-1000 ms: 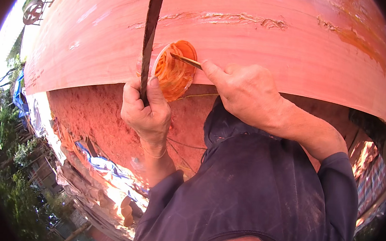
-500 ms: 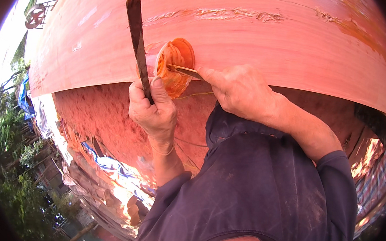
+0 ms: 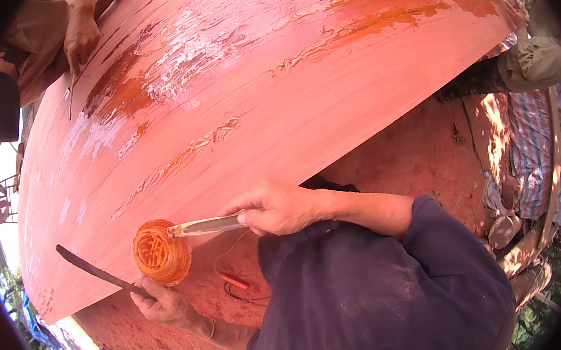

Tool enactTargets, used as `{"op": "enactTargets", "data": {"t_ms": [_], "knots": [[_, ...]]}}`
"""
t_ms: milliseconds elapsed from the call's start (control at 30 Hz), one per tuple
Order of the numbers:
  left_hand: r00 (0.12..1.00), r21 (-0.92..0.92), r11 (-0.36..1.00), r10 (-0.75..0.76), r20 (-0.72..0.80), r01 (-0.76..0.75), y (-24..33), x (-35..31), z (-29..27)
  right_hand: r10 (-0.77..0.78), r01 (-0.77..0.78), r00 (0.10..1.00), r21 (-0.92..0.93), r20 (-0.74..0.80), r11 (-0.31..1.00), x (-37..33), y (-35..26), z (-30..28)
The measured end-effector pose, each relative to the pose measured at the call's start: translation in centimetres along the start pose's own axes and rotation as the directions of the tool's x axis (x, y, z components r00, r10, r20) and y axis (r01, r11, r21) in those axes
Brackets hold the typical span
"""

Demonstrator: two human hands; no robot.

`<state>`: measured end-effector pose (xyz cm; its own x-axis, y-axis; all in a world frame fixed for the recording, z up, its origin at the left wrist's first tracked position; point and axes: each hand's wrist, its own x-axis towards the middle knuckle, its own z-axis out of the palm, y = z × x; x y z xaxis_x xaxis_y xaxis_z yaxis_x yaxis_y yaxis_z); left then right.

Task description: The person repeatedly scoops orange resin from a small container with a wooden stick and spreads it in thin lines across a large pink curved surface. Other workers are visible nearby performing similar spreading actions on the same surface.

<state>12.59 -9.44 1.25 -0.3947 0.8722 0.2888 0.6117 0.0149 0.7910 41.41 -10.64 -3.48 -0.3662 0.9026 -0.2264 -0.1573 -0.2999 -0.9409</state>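
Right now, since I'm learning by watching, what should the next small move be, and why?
I'd probably have the right hand lift the flat blade clear of the cup: its tip seems to carry orange paste and sits at the rim, while the left hand grips a dark strip.

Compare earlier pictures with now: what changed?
The view swung round; the left hand, right hand and cup sit lower and further left in it. The dark strip tips further left. A co-worker's hand appeared. Left still holds the strip, right the flat tool.

The tub (image 3: 183, 260) lies between the strip (image 3: 95, 269), left, and scraper (image 3: 212, 226), right.
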Motion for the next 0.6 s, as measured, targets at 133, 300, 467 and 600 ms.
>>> {"op": "enactTargets", "data": {"t_ms": [133,300,467,600], "knots": [[0.998,-0.042,0.999,-0.012,0.057,0.015,-0.1,1.3,-0.7,0.006,0.030,0.938,0.099,-0.347,0.995,-5.1,0.1,-2.8],[0.994,-0.188,0.979,-0.060,0.088,0.076,-0.7,2.3,-0.6,-0.167,0.081,0.709,-0.155,-0.685,0.984,-7.6,0.9,-5.6],[0.994,-0.170,0.981,-0.074,0.085,0.088,-0.7,2.9,-0.8,-0.268,-0.064,0.521,-0.350,-0.810,0.934,-6.8,1.2,-6.4],[0.993,-0.138,0.988,-0.053,0.104,0.067,-0.8,3.1,-1.2,-0.316,-0.138,0.453,-0.416,-0.834,0.899,-6.2,1.1,-6.6]]}}
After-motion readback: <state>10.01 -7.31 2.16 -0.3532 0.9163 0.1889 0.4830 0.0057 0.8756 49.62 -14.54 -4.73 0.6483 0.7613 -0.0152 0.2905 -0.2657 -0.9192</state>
